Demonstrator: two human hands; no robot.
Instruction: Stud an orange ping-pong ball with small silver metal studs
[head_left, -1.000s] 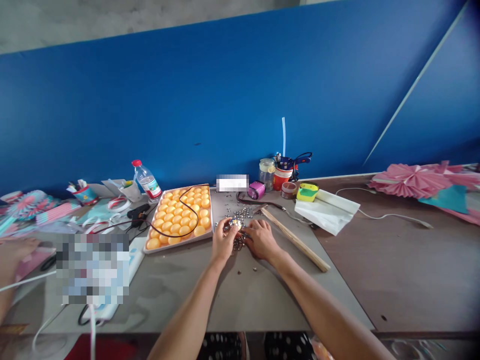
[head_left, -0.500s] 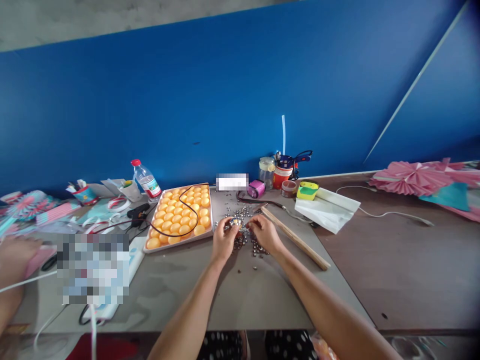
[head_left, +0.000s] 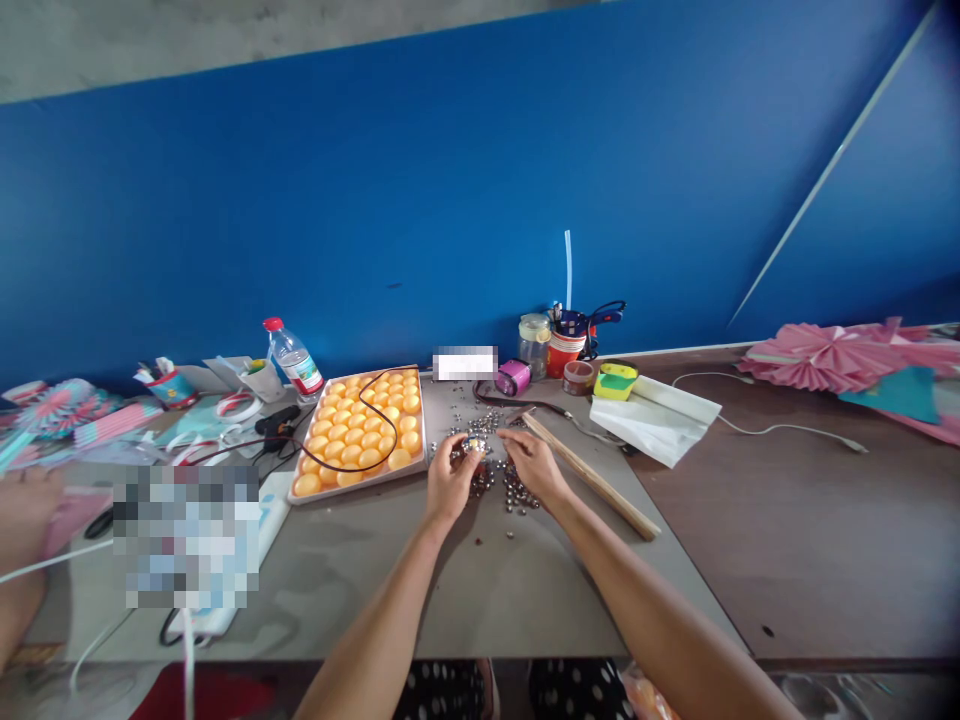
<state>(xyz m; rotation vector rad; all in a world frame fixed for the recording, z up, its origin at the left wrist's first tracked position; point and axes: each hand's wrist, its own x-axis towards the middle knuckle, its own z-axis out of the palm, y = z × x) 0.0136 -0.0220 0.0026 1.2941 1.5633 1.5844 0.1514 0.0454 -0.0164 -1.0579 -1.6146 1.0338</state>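
Between the thumb and fingers of my left hand [head_left: 448, 482] is a small round piece [head_left: 475, 444] with white, yellow and dark, shiny parts; its exact kind is too small to tell. My right hand [head_left: 535, 466] is just to the right of it, fingertips pinched together. Whatever the right fingertips hold, if anything, cannot be made out. Loose shiny metallic beads [head_left: 519, 490] lie scattered on the grey mat [head_left: 517, 590] under and around both hands.
Left of my hands stands a shallow box of orange-yellow balls [head_left: 352, 435], a dark cable across it. A wooden stick [head_left: 596, 480] lies to the right. Behind are a purple object [head_left: 512, 377], a glass jar [head_left: 534, 350] and a yellow-green container [head_left: 615, 381]. Another person's arm [head_left: 22, 560] shows at far left.
My right hand has shifted slightly up and to the right, a bit farther from the left. The round piece in my left hand has turned a little.
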